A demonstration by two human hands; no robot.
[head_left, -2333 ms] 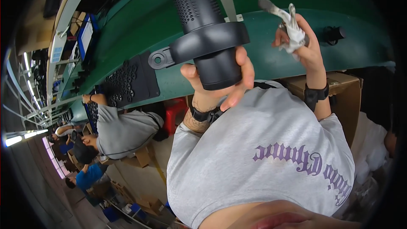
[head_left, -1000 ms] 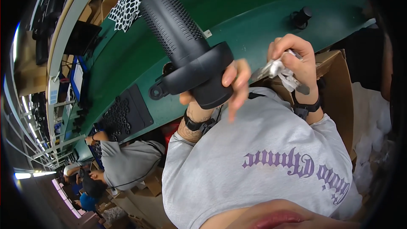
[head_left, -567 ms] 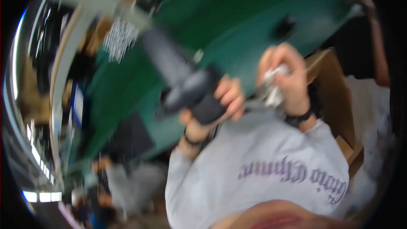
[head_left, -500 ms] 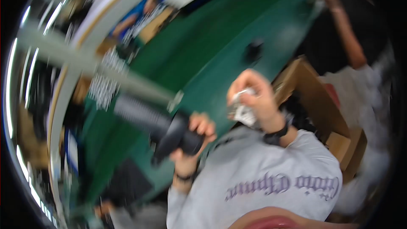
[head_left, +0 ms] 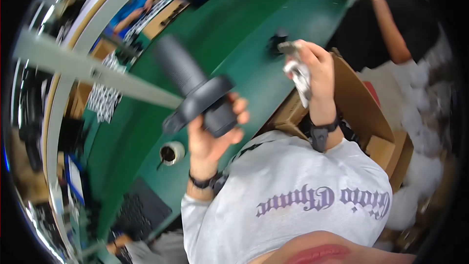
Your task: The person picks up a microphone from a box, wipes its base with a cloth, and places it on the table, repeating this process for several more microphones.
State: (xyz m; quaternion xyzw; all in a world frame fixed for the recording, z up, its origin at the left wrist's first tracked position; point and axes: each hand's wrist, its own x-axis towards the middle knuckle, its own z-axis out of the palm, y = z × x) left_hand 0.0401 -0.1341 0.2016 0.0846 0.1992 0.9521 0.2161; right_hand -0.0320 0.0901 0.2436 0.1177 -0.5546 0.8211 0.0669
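Observation:
My left hand is closed round the narrow end of a black cylindrical device. The device has a ribbed barrel and a wide collar with a protruding lug; it tilts up and to the left over the green table. To the right, my right hand pinches a crumpled white cloth, which hangs below the fingers. A small brownish flat piece shows at the fingertips of that hand; its kind cannot be made out. The two hands are apart, and the cloth does not touch the device.
A white cup with dark contents stands on the green table beside my left wrist. Beyond my right hand lies a small black part. An open cardboard box stands at my right. A pale metal bar crosses at left. Co-workers sit around.
The black device has risen and swung more upright. My right hand has moved up and right with the cloth, farther from the device. The white cup now shows.

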